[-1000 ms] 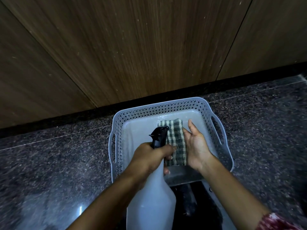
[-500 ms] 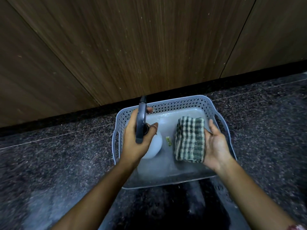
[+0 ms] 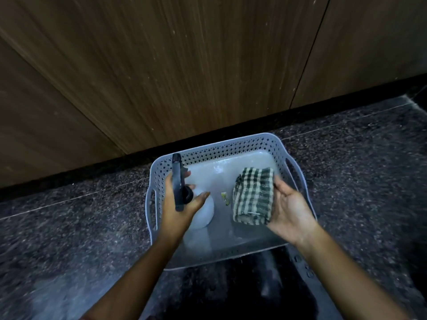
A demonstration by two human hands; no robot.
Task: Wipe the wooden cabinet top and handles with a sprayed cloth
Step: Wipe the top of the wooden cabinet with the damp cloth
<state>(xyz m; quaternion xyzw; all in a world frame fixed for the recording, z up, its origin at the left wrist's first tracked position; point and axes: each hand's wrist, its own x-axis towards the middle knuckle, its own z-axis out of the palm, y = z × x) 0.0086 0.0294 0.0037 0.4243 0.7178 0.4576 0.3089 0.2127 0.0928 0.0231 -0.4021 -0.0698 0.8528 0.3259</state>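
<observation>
Granite floor (image 3: 69, 239), wooden cabinet (image 3: 184, 65). Spray bottle (image 3: 203, 213) gripped in basket (image 3: 219, 140) by left hand (image 3: 175, 204), cloth (image 3: 253, 197) pinched by right hand (image 3: 288, 209). Bottle seemingly being parked; wiping next, upward reach needed.

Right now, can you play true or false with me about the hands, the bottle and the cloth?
1. The left hand holds the spray bottle by its black top. True.
2. The checked cloth lies flat on the floor. False: the right hand holds it, folded, over the basket.
3. The basket is round and red. False: it is pale grey, has corners, and its walls are full of little holes.
4. The basket sits on the dark speckled floor in front of the wooden cabinet. True.
</observation>
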